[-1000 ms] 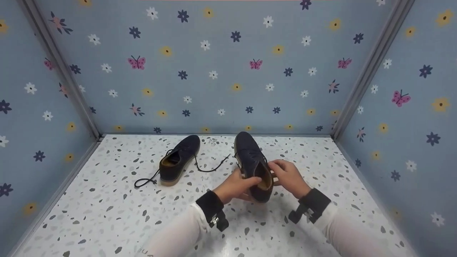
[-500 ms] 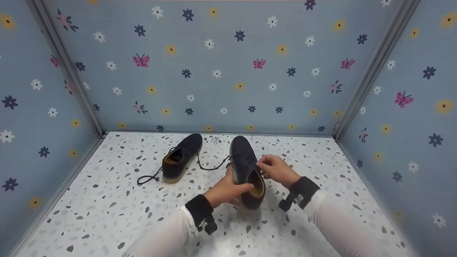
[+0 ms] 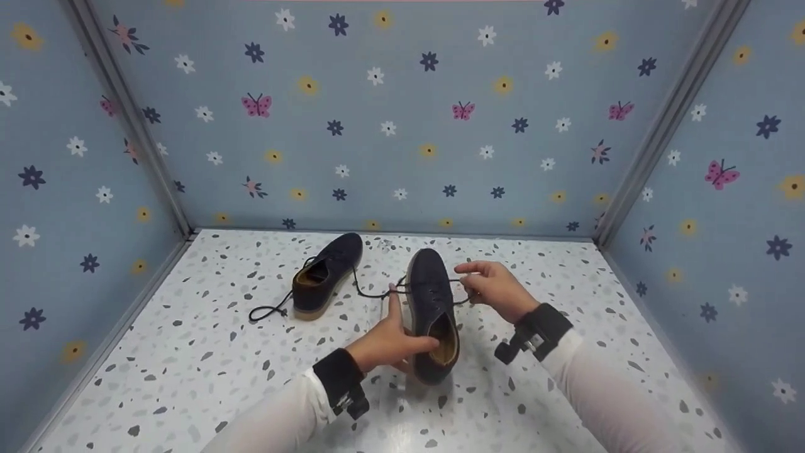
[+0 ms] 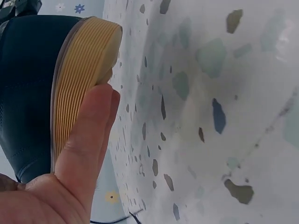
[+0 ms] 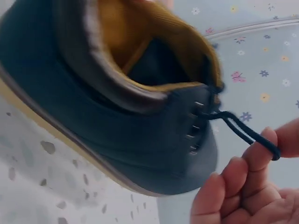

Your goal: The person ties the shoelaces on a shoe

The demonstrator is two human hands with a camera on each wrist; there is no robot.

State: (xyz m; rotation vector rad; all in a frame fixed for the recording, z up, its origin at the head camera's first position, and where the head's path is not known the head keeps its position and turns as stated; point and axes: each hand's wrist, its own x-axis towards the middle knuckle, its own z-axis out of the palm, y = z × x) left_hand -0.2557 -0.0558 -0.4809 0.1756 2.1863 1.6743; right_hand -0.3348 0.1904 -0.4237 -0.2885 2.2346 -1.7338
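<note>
A dark navy lace-up shoe [image 3: 429, 277] points away from me in the head view, its tan-lined opening towards me. My left hand [image 3: 387, 343] holds it from the left, thumb over the opening's edge and index finger stretched along its side. In the left wrist view, fingers lie against its ribbed tan sole [image 4: 84, 70]. To the right, my right hand [image 3: 500, 289] pinches the shoe's dark lace [image 5: 243, 126], drawn out in a loop from the top eyelets. The matching shoe [image 3: 327, 277] stands at the left on the floor.
A loose lace [image 3: 267, 313] from the left shoe trails on the speckled white floor [image 3: 207, 352]; another lace [image 3: 368, 293] runs between the two shoes. Blue flowered panels [image 3: 402, 163] enclose the back and both sides.
The held shoe has shifted left and towards me with my left hand, whose index finger now stretches forward. My right hand has left the shoe's side and pulls the lace out rightward.
</note>
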